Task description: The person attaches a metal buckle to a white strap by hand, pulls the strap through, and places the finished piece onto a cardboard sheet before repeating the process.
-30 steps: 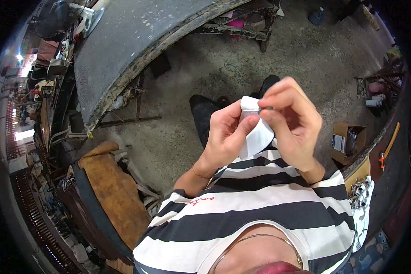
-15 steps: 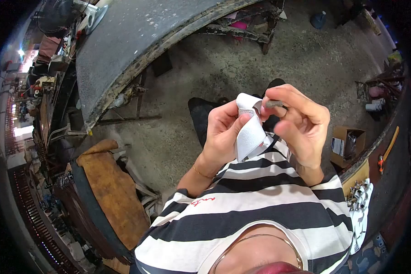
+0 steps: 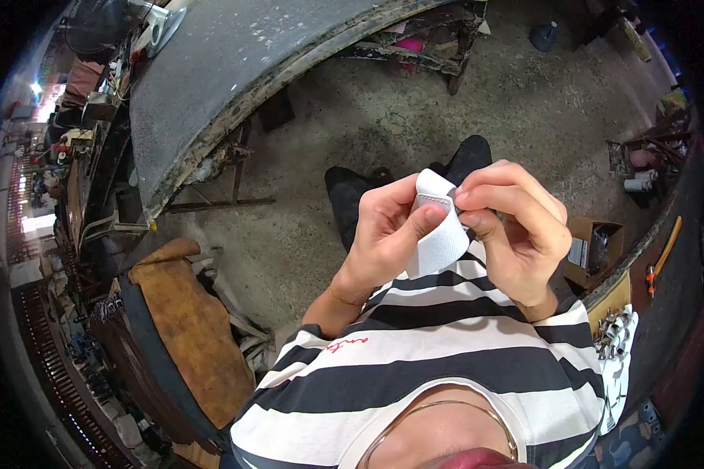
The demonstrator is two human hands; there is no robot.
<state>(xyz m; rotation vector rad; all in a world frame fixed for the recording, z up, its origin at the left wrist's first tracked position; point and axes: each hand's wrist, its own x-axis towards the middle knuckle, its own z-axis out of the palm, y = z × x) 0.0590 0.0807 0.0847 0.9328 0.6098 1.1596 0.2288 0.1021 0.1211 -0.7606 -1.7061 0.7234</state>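
A white textured strip (image 3: 440, 248), looped over on itself with a stitched grey edge near its top, is pinched in my left hand (image 3: 387, 227). The left thumb lies across its face, and its lower end hangs down in front of the striped shirt. My right hand (image 3: 522, 227) is closed at the strip's right edge, fingertips and thumb pressed together there. A small dark grey piece (image 3: 460, 202) shows partly between those fingertips, right against the loop; the fingers hide most of it.
A dark worktable (image 3: 211, 86) curves across the upper left. Brown leather (image 3: 192, 328) drapes over a stand at lower left. To the right are a cardboard box (image 3: 594, 250), an orange-handled tool (image 3: 665, 254) and several metal pieces on white cloth (image 3: 614, 336).
My right hand's fingers have closed in on the strip's edge, bringing the small grey piece against it. The strip has turned slightly and sits a little farther right.
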